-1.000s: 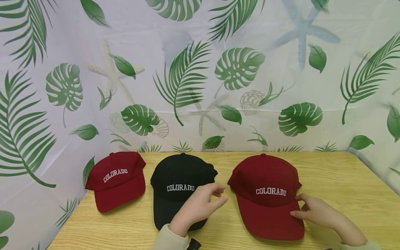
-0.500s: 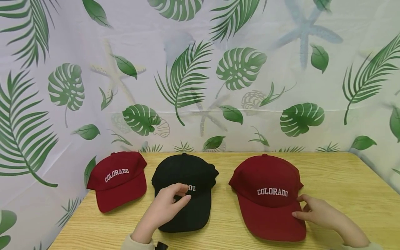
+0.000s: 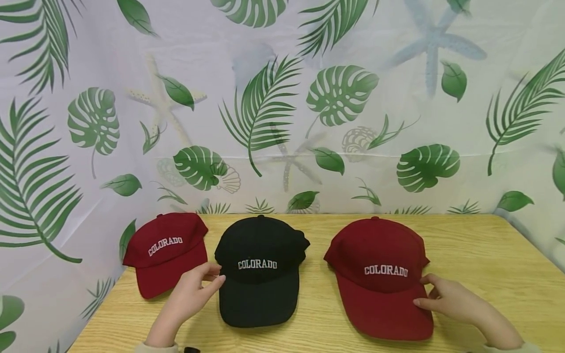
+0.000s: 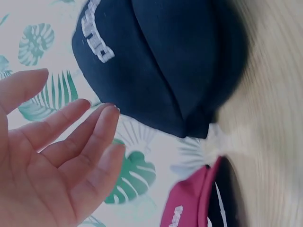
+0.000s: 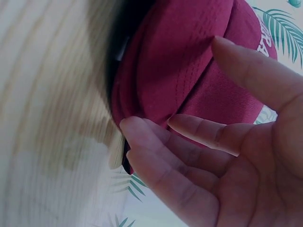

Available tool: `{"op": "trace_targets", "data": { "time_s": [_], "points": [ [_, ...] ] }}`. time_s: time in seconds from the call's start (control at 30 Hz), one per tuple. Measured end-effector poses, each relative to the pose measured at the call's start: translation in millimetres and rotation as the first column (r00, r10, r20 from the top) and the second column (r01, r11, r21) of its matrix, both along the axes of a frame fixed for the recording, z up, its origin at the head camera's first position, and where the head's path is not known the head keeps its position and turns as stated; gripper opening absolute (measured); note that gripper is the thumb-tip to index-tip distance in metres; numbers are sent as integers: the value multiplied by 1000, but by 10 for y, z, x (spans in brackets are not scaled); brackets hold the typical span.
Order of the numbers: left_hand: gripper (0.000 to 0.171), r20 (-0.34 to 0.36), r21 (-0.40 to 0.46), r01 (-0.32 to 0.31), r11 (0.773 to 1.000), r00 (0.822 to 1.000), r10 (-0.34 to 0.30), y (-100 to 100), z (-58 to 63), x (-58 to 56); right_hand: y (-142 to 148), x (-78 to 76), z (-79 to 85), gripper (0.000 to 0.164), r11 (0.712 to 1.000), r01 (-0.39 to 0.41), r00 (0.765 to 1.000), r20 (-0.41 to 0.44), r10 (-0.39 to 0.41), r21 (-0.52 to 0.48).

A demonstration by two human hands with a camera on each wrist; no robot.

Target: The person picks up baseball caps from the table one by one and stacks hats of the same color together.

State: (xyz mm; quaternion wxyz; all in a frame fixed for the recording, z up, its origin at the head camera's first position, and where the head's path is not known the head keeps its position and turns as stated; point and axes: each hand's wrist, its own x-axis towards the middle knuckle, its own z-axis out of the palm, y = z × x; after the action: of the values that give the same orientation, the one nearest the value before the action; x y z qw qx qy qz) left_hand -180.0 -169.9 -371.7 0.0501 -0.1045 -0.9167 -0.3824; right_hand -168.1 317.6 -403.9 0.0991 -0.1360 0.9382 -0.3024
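Observation:
Three baseball caps lettered COLORADO stand in a row in the head view: a red cap (image 3: 169, 267) at left, a black cap (image 3: 260, 299) in the middle and a larger red cap (image 3: 379, 309) at right. By the black cap's left side is my left hand (image 3: 187, 294), fingers loosely extended and holding nothing; it covers part of the left red cap's brim. My right hand (image 3: 450, 299) lies at the right red cap's right side, thumb on the brim and relaxed fingers beside its edge. The right wrist view shows these fingers (image 5: 184, 189) loosely bent, not gripping.
The caps sit on a light wood-grain table (image 3: 481, 255). Behind and to the left hangs a white cloth (image 3: 282, 191) printed with green leaves and starfish. Wood surface shows between the black and right red caps, and further right.
My left hand has moved left, from the black cap's right side across its front to its left side. My right hand stays at the right red cap. The caps have not visibly moved.

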Motion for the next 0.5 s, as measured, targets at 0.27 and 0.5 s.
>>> {"op": "trace_targets", "data": {
  "time_s": [0.27, 0.5],
  "points": [
    [26, 3, -68, -63, 996, 998, 64, -226, -34, -84, 0, 11, 0, 45, 1000, -9, 1000, -24, 9, 0],
    [31, 61, -98, -113, 989, 991, 120, -400, -141, -164, -2, 9, 8, 45, 1000, -9, 1000, -19, 9, -1]
  ]
}}
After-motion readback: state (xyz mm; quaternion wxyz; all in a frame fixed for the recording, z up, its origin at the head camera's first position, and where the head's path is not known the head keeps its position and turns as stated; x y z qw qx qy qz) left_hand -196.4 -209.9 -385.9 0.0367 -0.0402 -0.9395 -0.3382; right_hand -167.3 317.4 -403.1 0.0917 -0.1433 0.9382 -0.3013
